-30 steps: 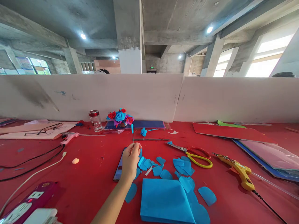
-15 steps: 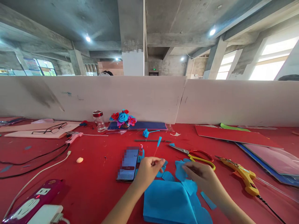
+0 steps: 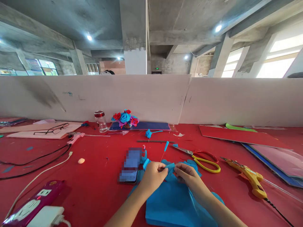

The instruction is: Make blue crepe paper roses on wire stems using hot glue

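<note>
My left hand (image 3: 155,174) is closed, its thumb and fingers pinched together. A thin stem with a blue paper tip (image 3: 166,146) stands up from behind its fingertips. My right hand (image 3: 188,173) is closed too, pinching the edge of a small blue paper petal (image 3: 169,167). This petal spans the gap between both hands, and the left fingertips touch its other side. Below the hands lies a stack of blue paper (image 3: 165,203), with loose blue petals around it, partly covered by my hands.
A phone (image 3: 131,165) lies to the left. Scissors (image 3: 194,156) and a yellow glue gun (image 3: 248,176) lie to the right. At the back are a blue paper flower (image 3: 148,133), a flower bunch (image 3: 125,118) and a jar (image 3: 101,122). A power strip (image 3: 35,201) sits at front left.
My right hand has moved left with the blue petal, up to my left hand. The petal now sits between both sets of fingertips. The left hand has barely moved.
</note>
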Action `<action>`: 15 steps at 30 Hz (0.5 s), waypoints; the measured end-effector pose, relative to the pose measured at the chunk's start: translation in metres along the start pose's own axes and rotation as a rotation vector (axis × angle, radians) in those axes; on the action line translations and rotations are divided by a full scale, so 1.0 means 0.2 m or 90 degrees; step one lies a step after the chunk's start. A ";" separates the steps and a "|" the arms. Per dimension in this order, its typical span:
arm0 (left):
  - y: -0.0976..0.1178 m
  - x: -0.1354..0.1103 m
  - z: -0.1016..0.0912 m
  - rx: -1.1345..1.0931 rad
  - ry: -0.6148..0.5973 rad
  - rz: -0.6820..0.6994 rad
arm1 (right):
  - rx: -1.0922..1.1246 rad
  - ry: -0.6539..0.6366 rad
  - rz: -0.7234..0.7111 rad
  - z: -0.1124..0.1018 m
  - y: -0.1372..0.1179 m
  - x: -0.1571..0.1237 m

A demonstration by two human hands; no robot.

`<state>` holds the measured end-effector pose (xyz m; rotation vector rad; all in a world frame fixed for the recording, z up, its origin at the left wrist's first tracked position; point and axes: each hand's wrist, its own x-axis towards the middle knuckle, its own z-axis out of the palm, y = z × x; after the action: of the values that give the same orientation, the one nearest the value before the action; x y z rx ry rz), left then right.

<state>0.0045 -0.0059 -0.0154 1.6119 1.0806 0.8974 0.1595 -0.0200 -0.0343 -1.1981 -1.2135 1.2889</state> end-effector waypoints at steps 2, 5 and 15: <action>-0.01 0.00 0.00 -0.015 -0.009 -0.007 | 0.004 0.009 0.004 0.00 -0.01 0.00; -0.03 0.01 0.00 -0.005 0.004 -0.017 | -0.016 0.012 0.005 0.01 -0.02 -0.01; -0.03 0.03 -0.02 0.027 0.095 -0.009 | -0.218 0.030 -0.066 -0.07 0.02 0.04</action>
<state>0.0019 0.0020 -0.0208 1.5899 1.2192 1.0043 0.1721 -0.0121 -0.0384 -1.3784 -1.4823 0.9968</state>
